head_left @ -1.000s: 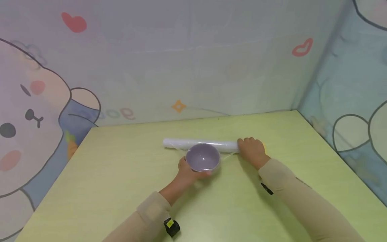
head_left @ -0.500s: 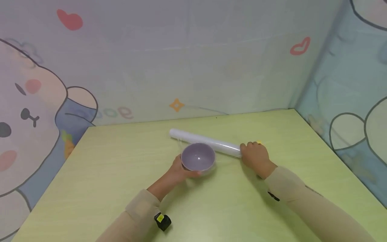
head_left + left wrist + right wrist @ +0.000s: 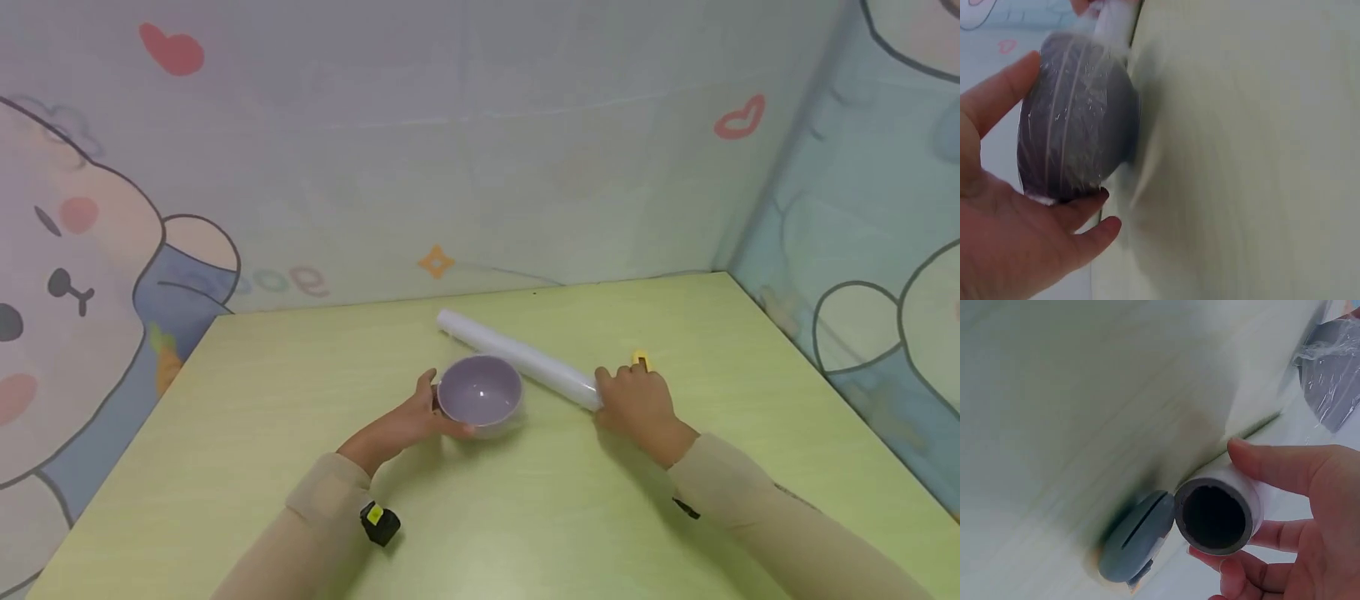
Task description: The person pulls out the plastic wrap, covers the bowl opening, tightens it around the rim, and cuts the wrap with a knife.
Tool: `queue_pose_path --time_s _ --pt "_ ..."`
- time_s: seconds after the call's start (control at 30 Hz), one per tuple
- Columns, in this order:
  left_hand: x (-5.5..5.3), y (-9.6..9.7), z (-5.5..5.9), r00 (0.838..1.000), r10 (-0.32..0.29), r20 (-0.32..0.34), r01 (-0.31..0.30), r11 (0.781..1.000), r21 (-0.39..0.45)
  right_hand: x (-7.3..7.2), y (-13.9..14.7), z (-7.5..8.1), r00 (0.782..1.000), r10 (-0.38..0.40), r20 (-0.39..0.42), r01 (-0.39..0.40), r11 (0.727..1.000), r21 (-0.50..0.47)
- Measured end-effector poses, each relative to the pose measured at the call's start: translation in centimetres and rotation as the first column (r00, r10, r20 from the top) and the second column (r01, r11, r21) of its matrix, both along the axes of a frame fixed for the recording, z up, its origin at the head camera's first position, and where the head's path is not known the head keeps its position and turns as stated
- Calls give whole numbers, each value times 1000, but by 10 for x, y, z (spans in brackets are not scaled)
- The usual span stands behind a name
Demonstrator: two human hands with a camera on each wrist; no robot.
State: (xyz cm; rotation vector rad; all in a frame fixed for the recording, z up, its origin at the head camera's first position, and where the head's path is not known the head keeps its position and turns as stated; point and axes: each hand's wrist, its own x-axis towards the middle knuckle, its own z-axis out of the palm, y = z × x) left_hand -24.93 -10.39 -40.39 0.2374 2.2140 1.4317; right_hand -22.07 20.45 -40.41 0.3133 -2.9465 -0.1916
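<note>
Gripping bowl (image 3: 480, 392) and roll (image 3: 525, 358), respectively: left hand (image 3: 414, 421) and right hand (image 3: 637, 404). Only the right wrist view shows the roll's hollow end (image 3: 1213, 517).

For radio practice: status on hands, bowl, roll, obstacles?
Left hand holds bowl, film around outside. Right hand grips roll. Yellow item near roll, possible snag.

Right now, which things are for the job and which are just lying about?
For the job, I think:
purple bowl, in the left fingers
clear film on its side
white roll, in the right fingers

Lying about, not held:
yellow thing, partly hidden; perhaps useful later
</note>
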Motion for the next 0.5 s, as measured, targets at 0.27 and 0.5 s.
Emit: queue_pose_path --time_s 0.27,0.5 --pt "-9 -14 4 994 -102 24 102 995 5 12 -5 6 998 49 46 -48 999 -2" --pt "-1 -11 0 999 -52 3 52 999 -3 12 0 22 969 65 239 -63 998 -13"
